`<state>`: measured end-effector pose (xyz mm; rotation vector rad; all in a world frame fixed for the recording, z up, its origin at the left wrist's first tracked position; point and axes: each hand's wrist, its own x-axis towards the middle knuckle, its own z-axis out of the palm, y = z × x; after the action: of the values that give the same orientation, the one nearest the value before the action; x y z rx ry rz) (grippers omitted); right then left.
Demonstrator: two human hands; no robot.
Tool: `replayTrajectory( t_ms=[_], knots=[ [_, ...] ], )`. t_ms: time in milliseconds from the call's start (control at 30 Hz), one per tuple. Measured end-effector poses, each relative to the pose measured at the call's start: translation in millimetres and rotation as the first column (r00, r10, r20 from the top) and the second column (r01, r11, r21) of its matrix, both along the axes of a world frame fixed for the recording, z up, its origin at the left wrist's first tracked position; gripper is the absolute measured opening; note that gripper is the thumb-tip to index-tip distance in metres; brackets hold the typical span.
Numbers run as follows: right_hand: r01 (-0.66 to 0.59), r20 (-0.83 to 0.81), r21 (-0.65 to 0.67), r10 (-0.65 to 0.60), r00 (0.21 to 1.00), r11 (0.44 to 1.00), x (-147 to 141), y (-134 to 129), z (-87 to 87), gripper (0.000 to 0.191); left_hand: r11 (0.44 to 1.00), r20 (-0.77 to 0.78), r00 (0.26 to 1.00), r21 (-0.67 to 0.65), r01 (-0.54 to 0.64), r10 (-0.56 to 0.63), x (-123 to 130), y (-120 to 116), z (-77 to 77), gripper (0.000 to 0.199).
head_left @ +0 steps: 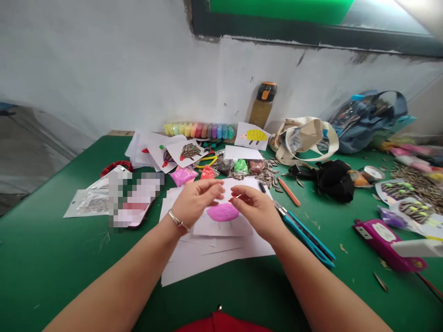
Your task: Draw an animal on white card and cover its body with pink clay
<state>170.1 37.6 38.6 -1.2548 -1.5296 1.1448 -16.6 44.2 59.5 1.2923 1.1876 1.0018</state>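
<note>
Both my hands hover over a white sheet [207,228] bearing a pink oval of flattened modelling clay [223,212], with thin drawn legs below it. My right hand [254,207] pinches a tiny piece of red clay [230,200] between thumb and fingertips. Facing it, my left hand [197,198] has its fingers loosely bent and apart, with nothing visible in them. Just beyond the sheet lie a bag of pink clay [183,175] and a bag of red clay [209,172]. More white paper is stacked underneath.
Right of the paper lie blue tweezers [308,237], an orange pen-like stick [289,192] and a black pouch [334,180]. Sunflower seeds [268,175] are scattered behind. A phone [138,198] is on the left. A bottle [262,105] and a clay colour row [199,130] stand by the wall.
</note>
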Motion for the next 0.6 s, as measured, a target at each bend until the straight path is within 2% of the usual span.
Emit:
replayTrajectory(
  t_ms=[33,100,233,333,433,500,600],
  knots=[
    [-0.007,0.052,0.048,0.005,0.999,0.999,-1.2,-1.4,0.0,0.024,0.994,0.075,0.995,-0.081,0.077,-0.071,2.6,-8.2,-0.4,0.043],
    [-0.039,0.131,0.134,0.021,0.991,0.990,-3.4,-4.1,-1.2,0.022,0.977,0.130,0.982,-0.145,0.155,-0.136,7.0,-18.9,-3.2,0.039],
    [-0.120,0.276,0.223,0.055,0.960,0.967,-5.4,-8.1,-3.7,0.020,0.965,0.132,0.979,-0.191,0.178,-0.154,9.4,-22.8,-10.7,0.035],
    [-0.235,0.368,0.205,0.148,0.918,0.950,-3.9,-8.7,-0.2,0.009,0.954,0.173,0.975,-0.242,0.178,-0.138,6.9,-20.8,-14.7,0.037],
    [-0.350,0.419,0.153,0.260,0.870,0.924,-0.1,-7.7,6.3,0.010,0.931,0.217,0.968,-0.309,0.193,-0.129,4.1,-19.2,-18.0,0.039],
    [-0.379,0.435,0.147,0.284,0.854,0.914,2.1,-7.3,9.3,0.009,0.919,0.222,0.966,-0.336,0.207,-0.136,3.3,-18.6,-19.5,0.040],
    [-0.357,0.424,0.188,0.252,0.870,0.915,2.7,-7.9,10.0,0.007,0.913,0.229,0.965,-0.353,0.204,-0.127,4.0,-18.2,-19.9,0.042]
  ],
)
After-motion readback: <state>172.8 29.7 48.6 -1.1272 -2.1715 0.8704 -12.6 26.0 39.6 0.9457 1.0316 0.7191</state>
